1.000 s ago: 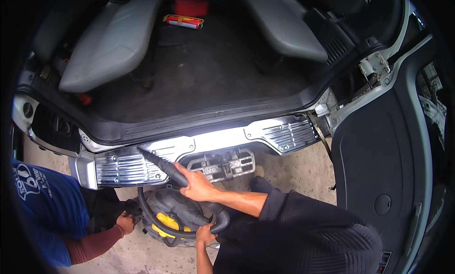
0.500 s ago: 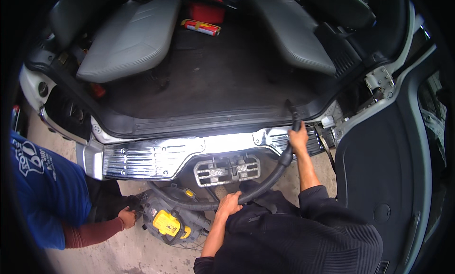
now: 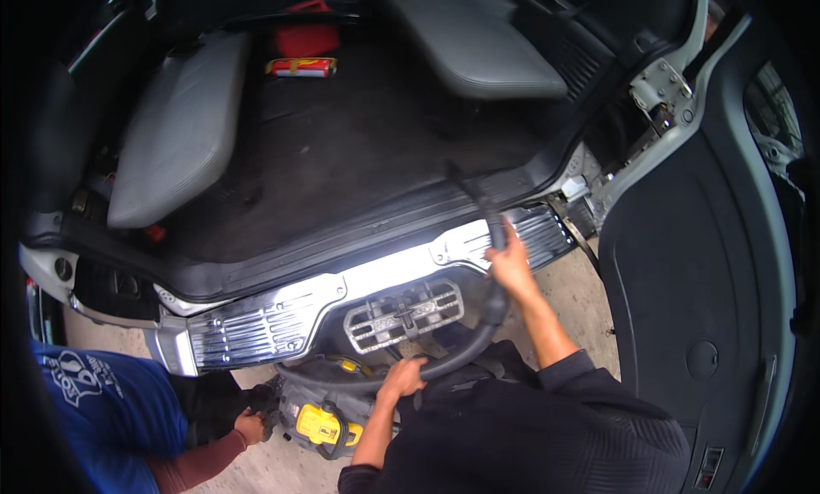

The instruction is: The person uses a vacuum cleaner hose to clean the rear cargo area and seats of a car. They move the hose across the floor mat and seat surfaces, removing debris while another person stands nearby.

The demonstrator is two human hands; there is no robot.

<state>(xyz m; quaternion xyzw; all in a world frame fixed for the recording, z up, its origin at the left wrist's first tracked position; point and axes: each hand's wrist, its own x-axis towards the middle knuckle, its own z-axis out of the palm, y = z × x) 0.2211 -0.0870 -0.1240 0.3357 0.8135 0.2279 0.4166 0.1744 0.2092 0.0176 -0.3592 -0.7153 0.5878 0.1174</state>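
Note:
My right hand (image 3: 510, 259) is wrapped round the black wand of a vacuum hose, just above the shiny rear bumper step. From it the slim nozzle (image 3: 465, 185) reaches over the door sill onto the dark cargo floor (image 3: 333, 161); its tip is blurred. My left hand (image 3: 404, 379) grips the ribbed black vacuum hose (image 3: 465, 353) lower down, close to my body. The hose curves left to a black and yellow vacuum cleaner (image 3: 320, 421) standing on the ground, partly hidden behind my left forearm.
Grey folding seats (image 3: 184, 131) flank the cargo floor. A red and yellow can (image 3: 301, 67) lies far inside by a red box (image 3: 307, 40). The metal bumper step (image 3: 376, 276) crosses in front. A dark door panel (image 3: 683, 280) stands at right. A co-worker in blue (image 3: 120, 417) is at left.
The view has turned, so the vehicle appears tilted. The nozzle has swung left and slightly inward over the cargo floor with my right hand. My left hand keeps its hold on the hose.

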